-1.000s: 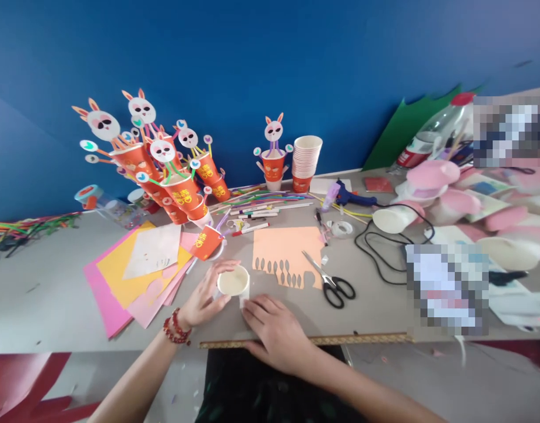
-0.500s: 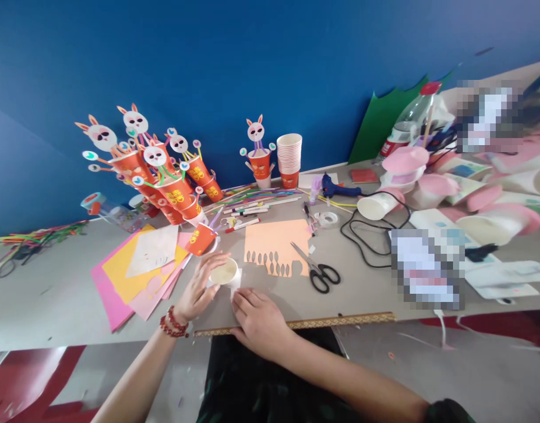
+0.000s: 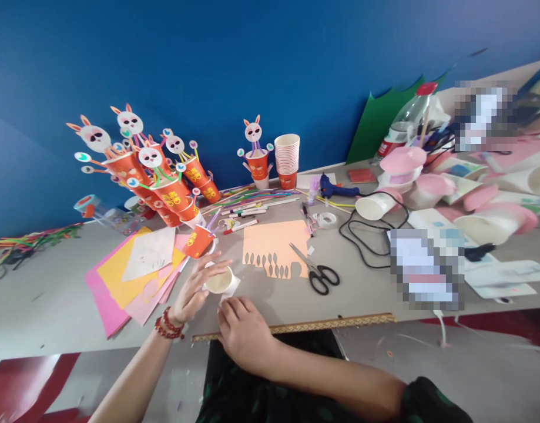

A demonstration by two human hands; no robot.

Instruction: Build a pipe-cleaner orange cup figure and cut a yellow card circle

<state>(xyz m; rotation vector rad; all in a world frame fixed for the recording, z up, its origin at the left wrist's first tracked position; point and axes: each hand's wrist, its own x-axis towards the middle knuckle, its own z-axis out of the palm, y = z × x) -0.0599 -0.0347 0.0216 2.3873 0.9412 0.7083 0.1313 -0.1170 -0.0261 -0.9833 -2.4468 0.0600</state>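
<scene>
A white-lined paper cup [image 3: 219, 281] stands near the table's front edge, its mouth facing up toward me. My left hand [image 3: 198, 289] curves round the cup's left side, long fingers reaching over the far rim and the thumb near its lower left. Beneath and to the right of the cup, a small piece of white paper [image 3: 231, 289] sticks out. The curled fingertips of my right hand [image 3: 247, 332] meet this paper's near edge; its thumb is hidden. Just beyond the left hand, a red cup [image 3: 198, 241] with purple stems lies tilted.
Black-handled scissors [image 3: 318, 274] lie against orange paper [image 3: 274, 238]. Coloured sheets [image 3: 113, 282] spread at left, below several rabbit-topped red cups [image 3: 171, 197]. A cup stack [image 3: 288, 158] and a blue glue gun [image 3: 334, 187] stand farther back. A phone [image 3: 423, 267] lies right, near pink-and-white cups.
My right hand has drawn left and slightly nearer, its fingers more curled. The cup and the white paper have shifted a little left and turned; my left hand has moved along with them.
</scene>
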